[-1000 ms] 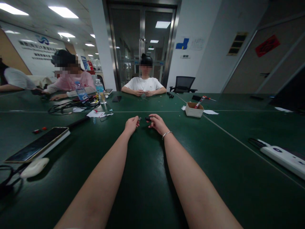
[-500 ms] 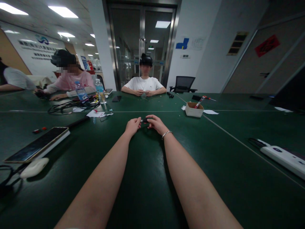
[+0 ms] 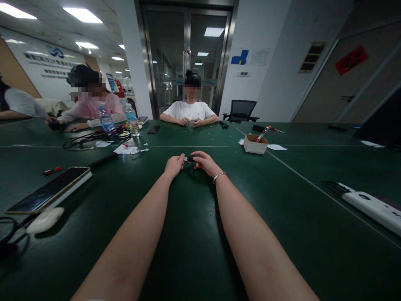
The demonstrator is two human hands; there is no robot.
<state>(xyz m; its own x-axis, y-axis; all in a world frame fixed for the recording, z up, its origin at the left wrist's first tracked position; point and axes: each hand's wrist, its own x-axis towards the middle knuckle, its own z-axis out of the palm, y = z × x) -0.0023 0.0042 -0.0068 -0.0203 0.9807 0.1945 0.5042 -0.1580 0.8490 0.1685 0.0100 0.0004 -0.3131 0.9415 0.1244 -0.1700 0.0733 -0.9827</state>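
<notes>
A small black and silver object point(image 3: 189, 159) is held between my two hands above the green table point(image 3: 194, 217). My left hand point(image 3: 174, 166) pinches its silver end between thumb and fingers. On the right, my right hand point(image 3: 205, 163), with a silver bangle at the wrist, grips the black end with thumb and index finger. The other fingers of that hand are curled below. What exactly the object is, is too small to tell.
A phone on a white block point(image 3: 52, 188) and a white oval case point(image 3: 45, 220) lie at the left. Bottles, cables and papers stand beyond. A small box point(image 3: 255, 144) is ahead right, a power strip point(image 3: 372, 207) far right. Two people sit opposite, another far left.
A little more of the silver part shows between my hands, as my left fingertips have shifted slightly left. My right hand has hardly moved.
</notes>
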